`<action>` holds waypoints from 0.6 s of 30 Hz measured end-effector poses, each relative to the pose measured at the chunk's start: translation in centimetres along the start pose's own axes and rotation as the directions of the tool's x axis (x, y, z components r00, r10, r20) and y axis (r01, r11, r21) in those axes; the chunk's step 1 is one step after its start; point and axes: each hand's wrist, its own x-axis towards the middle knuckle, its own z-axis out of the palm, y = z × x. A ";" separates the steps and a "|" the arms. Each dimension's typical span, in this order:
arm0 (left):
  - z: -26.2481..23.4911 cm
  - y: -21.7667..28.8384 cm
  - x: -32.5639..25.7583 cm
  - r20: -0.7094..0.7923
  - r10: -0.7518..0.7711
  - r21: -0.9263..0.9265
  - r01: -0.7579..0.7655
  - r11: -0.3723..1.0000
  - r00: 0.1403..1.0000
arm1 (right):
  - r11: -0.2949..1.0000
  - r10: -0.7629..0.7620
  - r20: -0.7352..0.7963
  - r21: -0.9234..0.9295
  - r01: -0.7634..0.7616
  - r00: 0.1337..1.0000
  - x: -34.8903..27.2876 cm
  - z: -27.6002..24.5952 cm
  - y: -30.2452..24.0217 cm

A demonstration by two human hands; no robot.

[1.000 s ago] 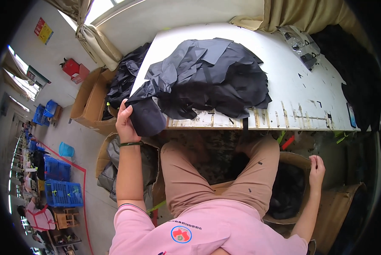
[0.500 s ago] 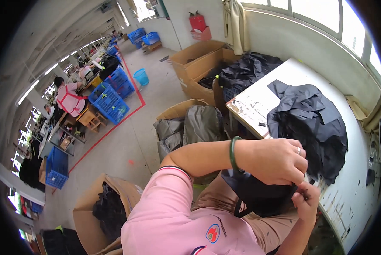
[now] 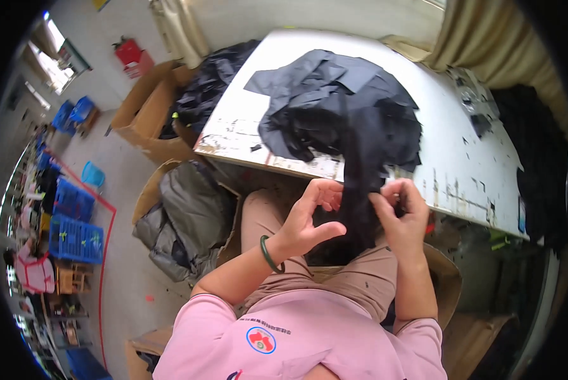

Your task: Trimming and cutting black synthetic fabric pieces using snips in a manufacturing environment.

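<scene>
A long black fabric strip [image 3: 360, 183] hangs from the table edge down toward my lap, between my two hands. My left hand [image 3: 312, 218], with a green bangle on its wrist, is at the strip's left edge. Its thumb stands well apart from its curled fingers, and nothing shows in its grasp. On the other side, my right hand [image 3: 405, 215] pinches the strip's right edge between thumb and fingers. Behind the strip, a loose heap of black fabric pieces [image 3: 315, 95] lies on the white table [image 3: 455, 152]. The strip overlaps the front of this heap.
An open carton with dark grey bundles [image 3: 189, 209] stands left of my knees. Farther left are a brown carton [image 3: 138, 120], black sheeting [image 3: 214, 76], blue crates [image 3: 75, 237] and a light blue bucket [image 3: 93, 174]. Black cloth [image 3: 534, 158] hangs at the table's right end.
The view has swung right, toward the table. My hands, close together before over a bunched black piece, are now apart on either side of a hanging strip. My left hand has opened.
</scene>
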 end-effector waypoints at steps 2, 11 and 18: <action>0.7 -0.9 0.6 0.039 -0.017 0.241 0.007 0.971 0.999 | 0.999 0.051 0.011 0.019 -0.051 0.999 -0.2 -0.1 0.8; 1.8 -2.7 2.0 -0.142 0.125 0.231 -0.090 0.969 0.982 | 0.997 0.036 -0.084 0.066 -0.031 0.996 -0.9 -0.8 2.1; 1.7 -3.3 1.0 0.005 -0.182 -0.078 0.182 0.980 0.983 | 0.984 0.008 -0.094 0.175 0.009 0.996 -0.8 0.0 2.6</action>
